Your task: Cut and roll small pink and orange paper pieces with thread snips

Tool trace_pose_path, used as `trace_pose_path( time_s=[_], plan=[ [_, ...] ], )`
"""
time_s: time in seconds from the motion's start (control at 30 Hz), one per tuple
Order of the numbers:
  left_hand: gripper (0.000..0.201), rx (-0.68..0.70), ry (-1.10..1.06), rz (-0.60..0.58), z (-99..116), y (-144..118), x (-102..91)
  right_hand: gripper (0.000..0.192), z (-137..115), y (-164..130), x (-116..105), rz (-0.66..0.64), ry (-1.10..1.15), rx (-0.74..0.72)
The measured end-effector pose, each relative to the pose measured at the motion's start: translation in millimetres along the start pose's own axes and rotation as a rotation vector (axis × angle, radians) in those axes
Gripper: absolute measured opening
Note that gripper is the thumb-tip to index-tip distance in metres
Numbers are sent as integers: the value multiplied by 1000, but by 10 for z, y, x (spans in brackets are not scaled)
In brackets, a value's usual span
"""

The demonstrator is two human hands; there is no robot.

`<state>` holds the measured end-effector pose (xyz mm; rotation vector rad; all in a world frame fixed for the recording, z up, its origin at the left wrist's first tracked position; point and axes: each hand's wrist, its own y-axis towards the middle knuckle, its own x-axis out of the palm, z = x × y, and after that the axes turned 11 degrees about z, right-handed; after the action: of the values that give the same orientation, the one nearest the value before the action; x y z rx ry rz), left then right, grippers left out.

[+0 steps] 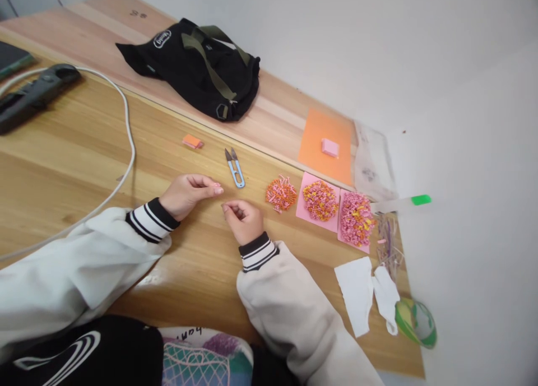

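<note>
My left hand (185, 195) is closed in a pinch, with a tiny pinkish bit at its fingertips, too small to name. Beside it, my right hand (244, 221) has thumb and fingers pressed together; whatever it holds, if anything, cannot be made out. The two hands are a little apart above the wooden table (197, 263). Just beyond them lie blue-handled thread snips (236, 170), blades pointing away. To the right of my right hand sits a loose heap of small pink and orange rolled pieces (281, 194). A small stack of orange and pink paper (193, 142) lies beyond my left hand.
Two more heaps, a round one (320, 201) and a larger one (356, 218), rest on pink sheets. White tissue (355, 293) and a green roll of tape (416, 322) lie at right. A black bag (210, 72), an orange sheet (313, 136) and a white cable (128, 134) are farther off.
</note>
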<state>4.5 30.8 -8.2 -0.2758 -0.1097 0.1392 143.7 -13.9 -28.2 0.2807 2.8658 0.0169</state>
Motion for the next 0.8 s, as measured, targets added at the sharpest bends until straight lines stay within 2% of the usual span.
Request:
trace_pose_path(
  time_s=[0.13,0.37,0.8],
  plan=[
    [34,2,-5,-9,23,-7,9,17,-3,-1,0,0,-10,5],
    [33,20,-82,-95,42,-6,12,17,28,-1,5,-3,-18,6],
    [36,83,-72,-157,35,6,7,17,27,-6,9,-10,16,5]
  ],
)
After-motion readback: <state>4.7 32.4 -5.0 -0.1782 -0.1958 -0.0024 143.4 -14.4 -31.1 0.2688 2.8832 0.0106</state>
